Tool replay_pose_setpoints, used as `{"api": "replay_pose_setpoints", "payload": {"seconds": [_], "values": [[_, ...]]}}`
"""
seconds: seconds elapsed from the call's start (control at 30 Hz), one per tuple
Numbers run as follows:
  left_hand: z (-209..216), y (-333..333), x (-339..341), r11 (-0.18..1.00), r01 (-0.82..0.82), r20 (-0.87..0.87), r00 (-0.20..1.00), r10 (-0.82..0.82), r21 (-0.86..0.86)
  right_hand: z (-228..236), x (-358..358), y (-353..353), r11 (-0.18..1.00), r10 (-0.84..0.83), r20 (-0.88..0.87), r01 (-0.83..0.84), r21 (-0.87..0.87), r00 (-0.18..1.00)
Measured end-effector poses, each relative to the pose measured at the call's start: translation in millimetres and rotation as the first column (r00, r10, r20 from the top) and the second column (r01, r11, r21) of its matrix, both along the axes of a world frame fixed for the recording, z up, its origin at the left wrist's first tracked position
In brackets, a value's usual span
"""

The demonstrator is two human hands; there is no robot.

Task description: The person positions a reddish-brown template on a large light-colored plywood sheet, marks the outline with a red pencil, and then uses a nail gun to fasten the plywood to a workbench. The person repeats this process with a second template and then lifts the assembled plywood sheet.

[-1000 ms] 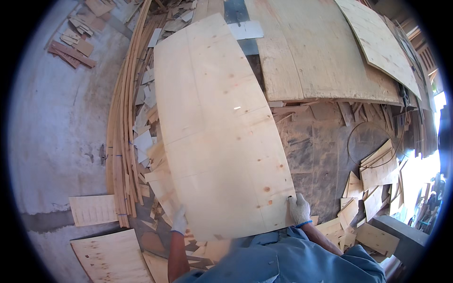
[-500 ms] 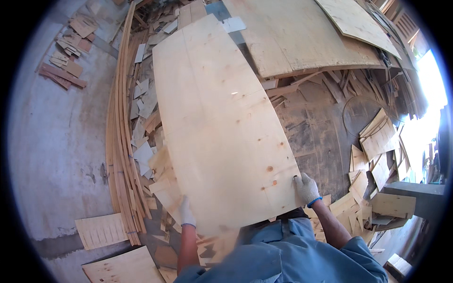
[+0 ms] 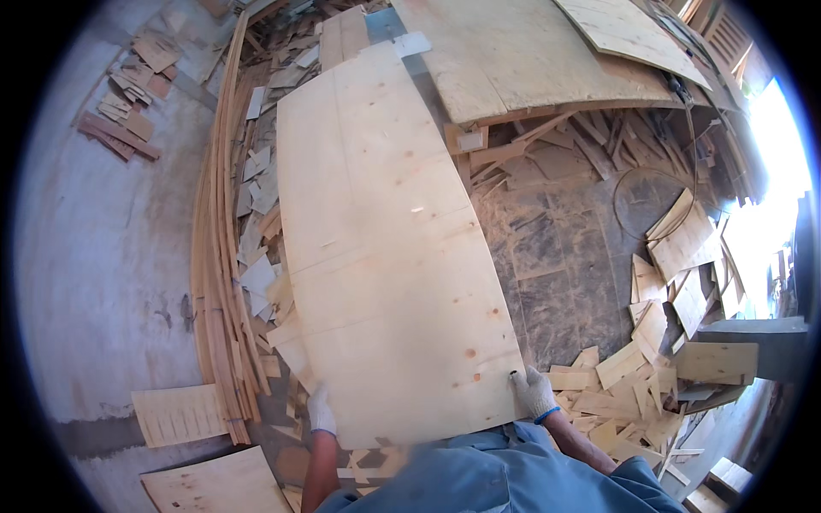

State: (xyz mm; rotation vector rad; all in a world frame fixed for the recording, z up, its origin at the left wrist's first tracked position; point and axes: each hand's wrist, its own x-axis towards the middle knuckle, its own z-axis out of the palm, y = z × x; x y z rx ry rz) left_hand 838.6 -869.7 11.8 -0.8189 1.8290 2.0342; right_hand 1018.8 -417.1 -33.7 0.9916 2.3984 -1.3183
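A large pale plywood sheet [image 3: 385,265] with brown knots stretches away from my body, its near edge close to my blue shirt. In a white knit glove, my left hand [image 3: 321,410] grips the near left edge of the sheet. My right hand [image 3: 535,393], in a white glove with a blue cuff, is closed on the near right edge, its thumb on top. The fingers of both hands are partly hidden under the sheet. At the far end, the sheet lies close to a workbench topped with plywood [image 3: 530,68].
Long thin wood strips [image 3: 214,256] lean along the left wall. Plywood offcuts [image 3: 633,393] litter the floor at the right, and more scraps [image 3: 261,188] lie left of the sheet. A cable loop [image 3: 617,205] hangs by the bench. Another board [image 3: 218,483] lies near left.
The plywood sheet and both hands have shifted nearer to my body and slightly left in the view. Both hands keep their grip on its near corners.
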Motion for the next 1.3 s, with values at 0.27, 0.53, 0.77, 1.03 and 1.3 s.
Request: {"api": "replay_pose_setpoints", "payload": {"seconds": [0.27,0.53,0.77,1.03,1.3], "values": [[9,-12,19,0.986,-0.02,-0.024,1.0,0.016,-0.164,32,13,-16,0.999,0.031,-0.013,-0.031,-0.027,0.999],[-40,-102,-14,0.979,-0.013,-0.069,0.998,-0.002,-0.203,46,-8,-41,0.991,0.131,-0.106,-0.134,-0.023,0.986],[31,-34,-43,0.988,-0.058,0.008,0.998,0.06,-0.145,46,-29,-50,0.997,0.046,-0.054,-0.049,-0.053,0.997],[-18,-106,-68,0.961,0.031,-0.037,0.998,-0.042,-0.273,32,-43,-62,0.994,-0.035,-0.051,0.03,-0.102,0.998],[-11,-99,-95,0.975,0.031,0.048,0.999,-0.021,-0.218,50,-66,-63,0.997,0.037,-0.192,-0.049,-0.058,0.981]]}}
